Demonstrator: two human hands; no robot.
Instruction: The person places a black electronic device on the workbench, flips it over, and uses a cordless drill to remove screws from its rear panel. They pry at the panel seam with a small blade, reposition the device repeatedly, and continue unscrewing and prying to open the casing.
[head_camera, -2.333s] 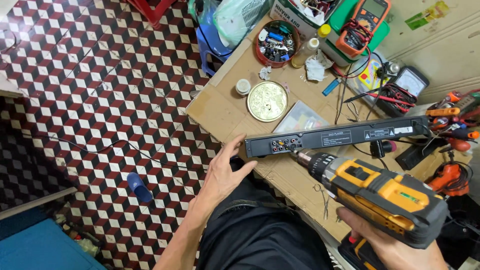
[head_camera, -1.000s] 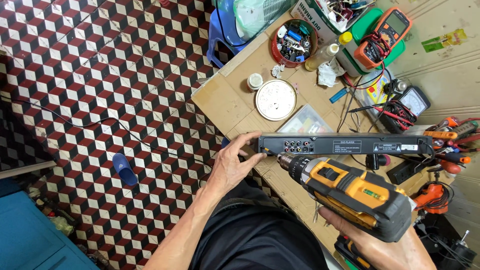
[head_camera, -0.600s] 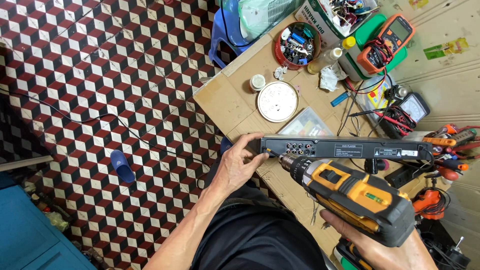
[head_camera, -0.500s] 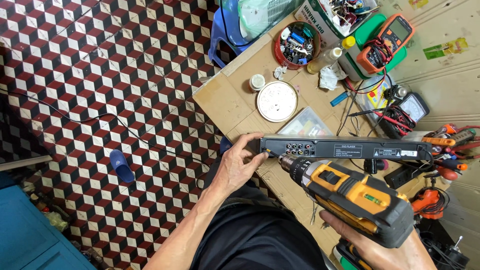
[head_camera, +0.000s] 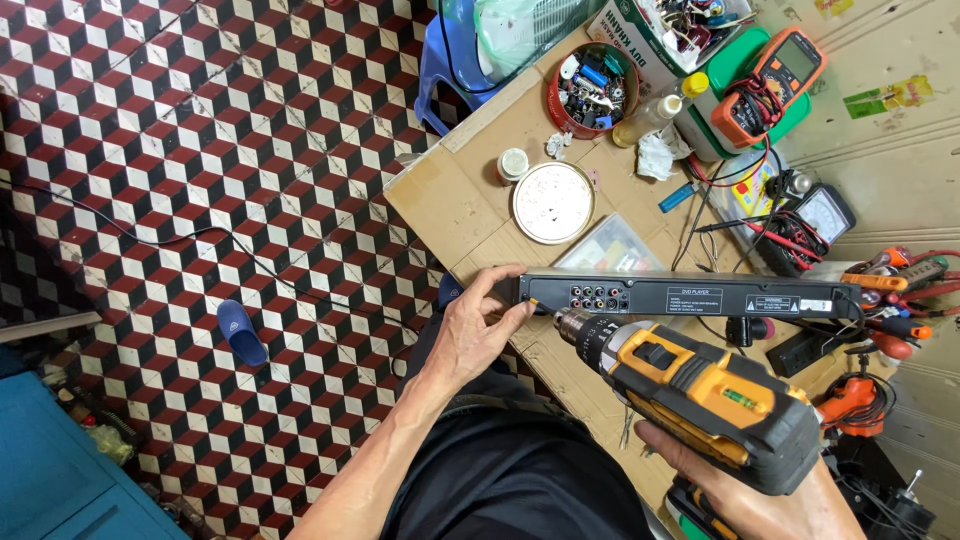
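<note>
A slim black disc player (head_camera: 700, 297) stands on its edge on the cardboard-covered table (head_camera: 450, 200), its rear panel with sockets facing me. My left hand (head_camera: 478, 325) grips the player's left end, fingertips on the back panel. My right hand (head_camera: 750, 495) holds an orange and black cordless drill (head_camera: 700, 395). The drill's chuck (head_camera: 578, 327) is pressed against the lower left of the rear panel, just right of my left fingers.
Behind the player lie a round white dial (head_camera: 553, 203), a clear parts box (head_camera: 612, 245), a red tin of small parts (head_camera: 587, 88), an orange multimeter (head_camera: 768, 72), an analogue meter (head_camera: 820, 212) and screwdrivers (head_camera: 895, 280). A blue stool (head_camera: 450, 60) and a blue slipper (head_camera: 240, 330) stand on the tiled floor.
The view has shifted so the table sits lower and further right. My left hand stays on the player's end and the drill's tip stays against the rear panel.
</note>
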